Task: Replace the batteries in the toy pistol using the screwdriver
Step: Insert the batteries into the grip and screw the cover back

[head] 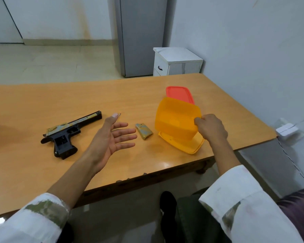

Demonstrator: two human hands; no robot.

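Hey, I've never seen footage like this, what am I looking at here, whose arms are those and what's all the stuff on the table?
There is no machine here. It is one picture from a wide-angle camera worn on a person's head, looking forward and down, so the two arms reaching in from the bottom are that person's own.

On the wooden table lies a toy pistol on its side, its grip looking open. To its right lies a small camouflage-patterned piece, probably the grip cover. A thin metal tip shows just past the left thumb; I cannot tell what it is.

The left hand is open, palm up, holding nothing. The right hand grips an orange plastic box, tilted over its orange lid. A red lid lies behind it.
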